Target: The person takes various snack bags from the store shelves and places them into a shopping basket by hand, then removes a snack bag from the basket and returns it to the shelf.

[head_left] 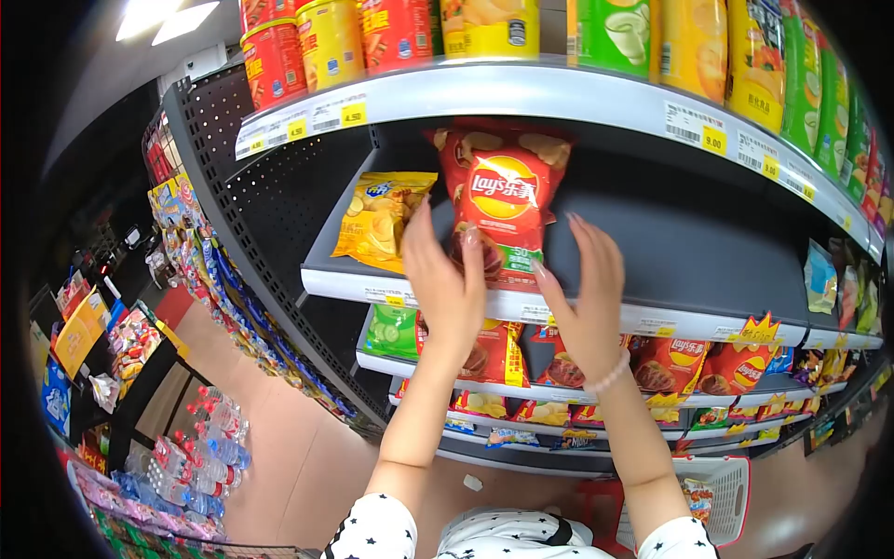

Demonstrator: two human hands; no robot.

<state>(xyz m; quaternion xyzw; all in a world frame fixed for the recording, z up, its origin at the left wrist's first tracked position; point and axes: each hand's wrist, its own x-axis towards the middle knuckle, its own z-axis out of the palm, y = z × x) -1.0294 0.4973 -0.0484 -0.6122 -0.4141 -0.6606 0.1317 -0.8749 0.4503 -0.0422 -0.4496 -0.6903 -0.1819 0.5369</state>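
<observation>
A red Lay's chip bag (504,191) stands upright on the grey shelf (670,252), facing me. My left hand (445,279) is at its lower left, fingers spread upward and the thumb over the bag's front. To the bag's lower right is my right hand (591,289), open, with its thumb tip at the bag's bottom corner. Neither hand is closed around the bag. Left of it, a yellow chip bag (377,219) leans on the same shelf, close to my left fingertips. Part of another red packet shows behind the Lay's bag.
Chip canisters (605,37) line the shelf above, whose price rail (540,98) overhangs. Lower shelves hold more chip bags (670,363). A white and red basket (731,494) sits on the floor at lower right. Bottles (209,456) stand on the floor at left.
</observation>
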